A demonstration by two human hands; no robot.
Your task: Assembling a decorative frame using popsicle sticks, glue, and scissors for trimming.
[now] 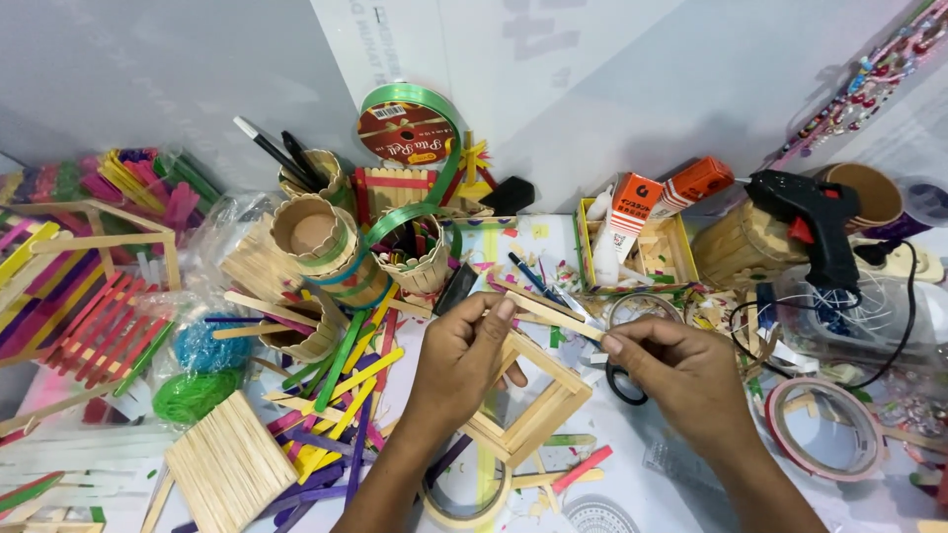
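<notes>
A crowded white desk carries craft supplies on every side of two bare hands working at its centre. The left hand closes its grip on a square frame of plain wooden craft sticks, held tilted just above the desk, thumb on the top edge. The right hand pinches one loose wooden stick by its right end and lays it along the frame's upper side. Frame and stick look light, stiff, dry and a little brittle, so the glued corners seem best spared and the flat sides held. Left of the grip lie coloured sticks and a flat stick panel; beyond it stand stick-clad cups and a green ribbon spool. To the right rest a black glue gun and a tape roll.
</notes>
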